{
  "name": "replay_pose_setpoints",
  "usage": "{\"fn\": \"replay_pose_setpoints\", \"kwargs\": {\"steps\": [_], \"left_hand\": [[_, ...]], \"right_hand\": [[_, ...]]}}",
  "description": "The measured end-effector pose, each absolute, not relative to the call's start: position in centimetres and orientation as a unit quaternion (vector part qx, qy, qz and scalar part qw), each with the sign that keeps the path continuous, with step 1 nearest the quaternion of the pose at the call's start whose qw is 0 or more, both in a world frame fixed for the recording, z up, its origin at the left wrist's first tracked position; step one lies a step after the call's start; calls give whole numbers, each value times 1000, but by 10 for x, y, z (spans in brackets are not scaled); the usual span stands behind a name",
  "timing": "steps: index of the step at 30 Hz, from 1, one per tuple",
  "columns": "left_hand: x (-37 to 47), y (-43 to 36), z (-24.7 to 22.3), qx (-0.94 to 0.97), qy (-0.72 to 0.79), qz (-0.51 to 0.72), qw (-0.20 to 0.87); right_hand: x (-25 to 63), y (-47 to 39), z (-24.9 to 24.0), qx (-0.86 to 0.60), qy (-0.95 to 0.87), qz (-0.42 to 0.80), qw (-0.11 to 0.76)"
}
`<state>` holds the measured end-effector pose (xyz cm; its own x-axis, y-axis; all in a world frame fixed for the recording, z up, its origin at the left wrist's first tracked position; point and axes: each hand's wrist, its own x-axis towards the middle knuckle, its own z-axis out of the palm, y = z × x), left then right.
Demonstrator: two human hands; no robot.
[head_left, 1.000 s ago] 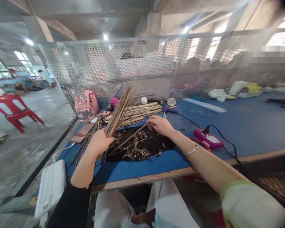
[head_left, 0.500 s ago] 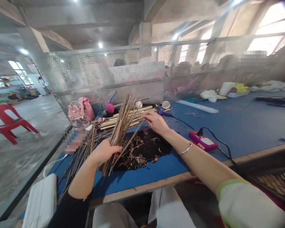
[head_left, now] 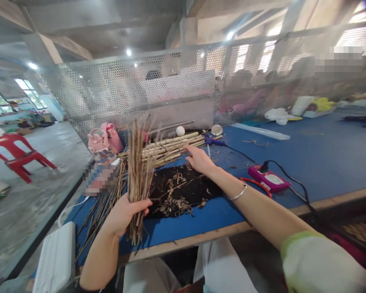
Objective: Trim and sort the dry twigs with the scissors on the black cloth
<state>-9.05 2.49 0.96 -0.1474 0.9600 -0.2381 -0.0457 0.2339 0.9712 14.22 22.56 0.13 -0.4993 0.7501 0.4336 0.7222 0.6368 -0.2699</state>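
My left hand (head_left: 133, 209) is wrapped round a bundle of thin dry sticks (head_left: 140, 162), which stands nearly upright over the table's front left part. The bundle's top is smeared by motion. My right hand (head_left: 199, 158) is open above the far edge of a black cloth (head_left: 161, 179), with no stick visible in its fingers. Dry leaf scraps (head_left: 177, 203) and broken twigs lie on the cloth. Beyond the hand lie thicker pale sticks (head_left: 167, 145). More loose thin sticks (head_left: 100, 215) are spread to the left of the bundle.
A blue glue gun (head_left: 215, 141) lies behind my right hand, its cable running to a magenta power box (head_left: 270, 179). Pink bottles (head_left: 102, 144) stand at the back left, near a perforated metal screen (head_left: 110, 97). A white power strip (head_left: 56, 258) lies at the near left corner.
The stick bundle in my left hand has swung from leaning right to nearly upright. My right hand has let go of the thin stick it pinched, and its fingers have spread.
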Motion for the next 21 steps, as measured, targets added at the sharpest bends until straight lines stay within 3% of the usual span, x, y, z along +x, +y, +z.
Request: {"fn": "replay_pose_setpoints", "kwargs": {"steps": [3, 6, 12, 16, 19, 21], "left_hand": [[-100, 13, 4, 336, 574, 569, 485], [-105, 7, -3, 241, 567, 642, 457], [-114, 1, -21, 142, 572, 655, 472], [-117, -6, -28, 112, 530, 696, 471], [-117, -8, -29, 117, 520, 702, 471], [-117, -9, -30, 123, 525, 690, 482]], "right_hand": [[136, 214, -4, -384, -909, 39, 161], [105, 196, -7, -311, -941, 52, 122], [14, 164, -15, -75, -993, 69, 62], [0, 166, -23, -40, -996, 78, 13], [22, 176, -19, -61, -994, 92, 25], [44, 186, -13, -100, -984, 113, 93]]}}
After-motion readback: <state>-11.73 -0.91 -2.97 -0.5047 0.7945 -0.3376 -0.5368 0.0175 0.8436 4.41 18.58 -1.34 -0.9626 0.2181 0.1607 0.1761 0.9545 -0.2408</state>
